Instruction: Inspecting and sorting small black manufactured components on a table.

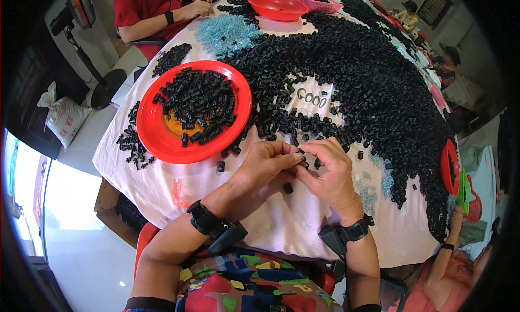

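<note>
Over the near part of the table, my left hand (264, 161) and my right hand (332, 172) meet with fingertips pinched together. Between them is a small black plastic piece (301, 151), mostly covered by the fingers; whether it is one part or two joined ones I cannot tell. A broad heap of similar black pieces (357, 68) spreads just beyond my hands. To the left stands a round red tray (149, 145) partly filled with black cylindrical parts (197, 95). Single black pieces, such as a loose one (287, 188), lie on the pale cloth (260, 217) near my wrists.
Clear bluish bits (226, 34) lie beyond the tray, with smaller black parts (135, 144) at its left. A red bowl (277, 7) and pink basket (319, 3) stand at the far side. Co-workers sit around the table, one in a red shirt (142, 8) at far left.
</note>
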Available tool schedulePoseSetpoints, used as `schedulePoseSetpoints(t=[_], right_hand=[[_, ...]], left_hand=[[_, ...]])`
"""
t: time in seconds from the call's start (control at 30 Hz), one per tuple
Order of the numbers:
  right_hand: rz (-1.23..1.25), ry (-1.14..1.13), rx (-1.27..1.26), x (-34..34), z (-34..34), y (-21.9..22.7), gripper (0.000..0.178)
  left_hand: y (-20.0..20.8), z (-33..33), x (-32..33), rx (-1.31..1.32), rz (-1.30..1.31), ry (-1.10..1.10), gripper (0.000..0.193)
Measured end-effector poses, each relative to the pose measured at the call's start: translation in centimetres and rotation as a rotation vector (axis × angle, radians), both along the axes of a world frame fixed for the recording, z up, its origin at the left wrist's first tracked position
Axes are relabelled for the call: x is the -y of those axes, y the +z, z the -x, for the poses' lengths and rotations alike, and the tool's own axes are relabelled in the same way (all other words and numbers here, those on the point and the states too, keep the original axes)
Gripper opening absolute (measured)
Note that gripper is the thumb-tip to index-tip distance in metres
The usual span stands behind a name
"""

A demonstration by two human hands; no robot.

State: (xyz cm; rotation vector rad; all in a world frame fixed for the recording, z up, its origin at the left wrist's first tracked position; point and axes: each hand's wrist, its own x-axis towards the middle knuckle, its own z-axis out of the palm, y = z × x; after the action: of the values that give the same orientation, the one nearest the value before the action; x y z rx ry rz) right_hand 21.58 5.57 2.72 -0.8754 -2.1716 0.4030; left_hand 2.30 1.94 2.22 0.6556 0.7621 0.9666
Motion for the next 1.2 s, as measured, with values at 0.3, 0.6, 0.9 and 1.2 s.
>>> schedulePoseSetpoints(t=[0.3,0.6,0.9,1.2], right_hand=[[0.018,-0.016,-0.051,-0.1,0.7,-0.3,0.045],[-0.116,-0.048,0.021,-0.6,0.6,-0.6,0.044],[-0.105,-0.011,0.053,-0.4,0.7,-0.5,0.038],[-0.197,0.028,0.073,-0.7,0.6,-0.6,0.039]], left_hand=[[0.3,-0.2,-0.1,0.03,-0.005,0.0,0.015],[0.2,-0.2,-0.3,0.025,0.019,0.025,0.024],[0.4,0.1,0.4,0.119,-0.016,-0.055,0.028],[-0.5,0.1,-0.3,0.147,0.039,-0.067,0.029]])
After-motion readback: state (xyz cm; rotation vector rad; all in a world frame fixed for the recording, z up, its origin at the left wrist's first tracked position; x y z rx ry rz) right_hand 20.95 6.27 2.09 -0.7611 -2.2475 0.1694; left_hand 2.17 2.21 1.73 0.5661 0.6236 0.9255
